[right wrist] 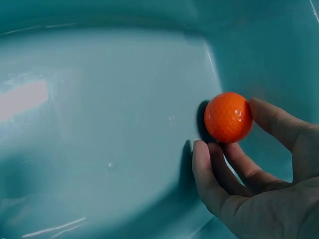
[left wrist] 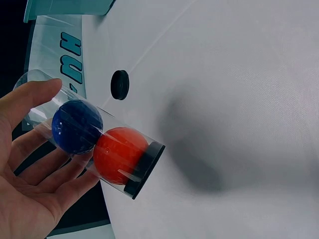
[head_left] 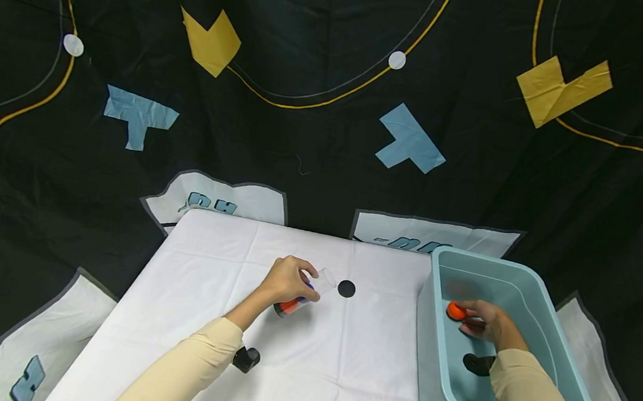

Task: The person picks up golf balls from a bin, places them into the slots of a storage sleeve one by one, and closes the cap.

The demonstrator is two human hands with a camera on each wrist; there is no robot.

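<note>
My left hand (head_left: 288, 281) grips a clear plastic tube (head_left: 325, 280), tilted above the white table. Inside it, in the left wrist view, a blue ball (left wrist: 77, 127) sits against an orange ball (left wrist: 121, 155), which rests by the black end cap (left wrist: 144, 171) at the lower end. A loose black cap (head_left: 346, 289) lies on the table just right of the tube. Down in the light-blue bin (head_left: 435, 395), my right hand (head_left: 488, 322) pinches an orange golf ball (right wrist: 228, 117) between thumb and fingertips, close to the bin's wall.
The bin stands at the right side of the white-covered table (head_left: 363, 362), its walls rising around my right hand. Behind the table hangs a black cloth (head_left: 314, 160) with tape marks. A black wrist camera (head_left: 246, 359) sits at my left wrist.
</note>
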